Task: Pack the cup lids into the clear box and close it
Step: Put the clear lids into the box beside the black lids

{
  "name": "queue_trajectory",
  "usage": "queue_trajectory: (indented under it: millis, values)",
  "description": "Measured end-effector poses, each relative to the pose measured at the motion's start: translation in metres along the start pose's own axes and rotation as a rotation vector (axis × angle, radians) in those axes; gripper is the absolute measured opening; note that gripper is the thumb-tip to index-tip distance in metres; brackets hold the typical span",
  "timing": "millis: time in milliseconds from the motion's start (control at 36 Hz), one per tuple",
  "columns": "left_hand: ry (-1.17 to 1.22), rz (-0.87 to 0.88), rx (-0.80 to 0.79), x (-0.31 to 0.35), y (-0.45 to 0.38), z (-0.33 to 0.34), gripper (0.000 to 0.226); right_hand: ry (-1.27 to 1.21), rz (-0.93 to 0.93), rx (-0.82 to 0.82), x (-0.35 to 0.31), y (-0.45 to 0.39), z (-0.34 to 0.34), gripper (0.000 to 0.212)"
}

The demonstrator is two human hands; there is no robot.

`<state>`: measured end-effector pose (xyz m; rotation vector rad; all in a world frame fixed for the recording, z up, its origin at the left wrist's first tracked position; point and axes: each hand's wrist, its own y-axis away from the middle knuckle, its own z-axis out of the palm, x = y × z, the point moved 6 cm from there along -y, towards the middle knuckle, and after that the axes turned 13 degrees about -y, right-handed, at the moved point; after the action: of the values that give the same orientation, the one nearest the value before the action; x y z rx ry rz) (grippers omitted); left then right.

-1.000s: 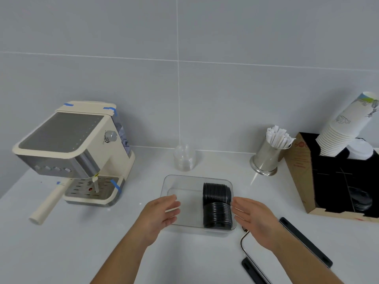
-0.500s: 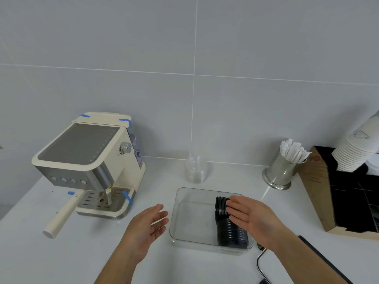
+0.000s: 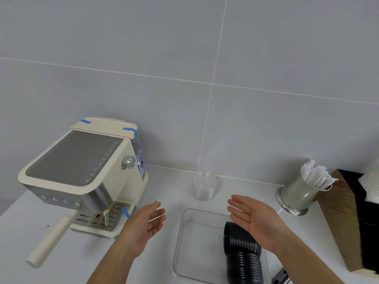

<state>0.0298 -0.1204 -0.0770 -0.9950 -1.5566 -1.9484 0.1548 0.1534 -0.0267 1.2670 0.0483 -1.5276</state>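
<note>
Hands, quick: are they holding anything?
Left hand: open, holding nothing.
Right hand: open, holding nothing, above the black lids.

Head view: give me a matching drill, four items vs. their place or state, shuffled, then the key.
Items:
1. black lids
2. clear box
3. straw holder
4. left hand

Places or states:
A. steel, by the wall, right of the box
B. open-palmed, empty, between coffee machine and box
C. stacked on their side along the box's right wall
D. open, no cover on it

Pairs: 1-C, 2-D, 3-A, 4-B
</note>
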Motion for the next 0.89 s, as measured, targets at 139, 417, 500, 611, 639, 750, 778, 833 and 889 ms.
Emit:
queue_trajectory:
  millis: [139,417,500,611,639,750,778,833,889]
  values:
    - [0.012,-0.029,-0.038,0.006,-0.03,0.012,0.024,0.008,0.01,0.05,-0.007,-0.03,0.001,0.025]
    - [-0.043,-0.115,-0.051,0.011,-0.088,0.037,0.026,0.086,0.034,0.094,-0.012,-0.088,0.003,0.024]
    - [-0.075,-0.121,-0.06,0.012,-0.102,0.047,0.026,0.106,0.057,0.111,-0.007,-0.106,0.004,0.027]
    - [-0.13,-0.13,-0.071,0.012,-0.119,0.063,0.026,0.145,0.08,0.13,-0.001,-0.127,0.004,0.026]
    - [-0.142,-0.126,-0.072,0.012,-0.12,0.066,0.026,0.155,0.07,0.127,0.0,-0.129,0.006,0.029]
    - [-0.211,-0.121,-0.088,0.015,-0.139,0.082,0.019,0.238,0.094,0.144,0.008,-0.155,0.009,0.043]
    - [-0.237,-0.111,-0.094,0.018,-0.139,0.085,0.014,0.271,0.085,0.142,0.008,-0.159,0.01,0.045]
    - [-0.296,-0.095,-0.101,0.019,-0.145,0.093,0.011,0.326,0.078,0.147,0.01,-0.166,0.013,0.049]
    - [-0.344,-0.091,-0.106,0.019,-0.152,0.102,0.025,0.354,0.083,0.151,0.014,-0.178,0.014,0.051]
